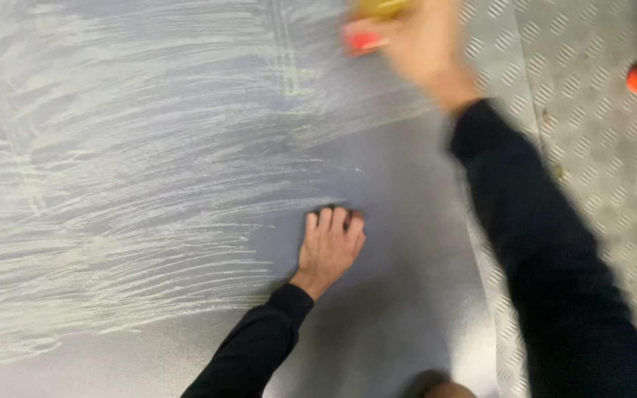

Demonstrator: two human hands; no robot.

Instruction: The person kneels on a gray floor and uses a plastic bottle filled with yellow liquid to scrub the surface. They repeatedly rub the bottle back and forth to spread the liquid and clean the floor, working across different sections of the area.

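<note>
— Gripping what, up top?
— The right hand (425, 37), blurred, fingers wrapped round a red-and-yellow tool (369, 26) on the grey sheet (407, 295). The left hand (329, 247) presses flat, fingers together, well below it.

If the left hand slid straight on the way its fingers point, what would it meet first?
The left hand points up the grey sheet. Just ahead lies bare grey, then the pale smeared streaks; nothing solid shows in that line.
</note>
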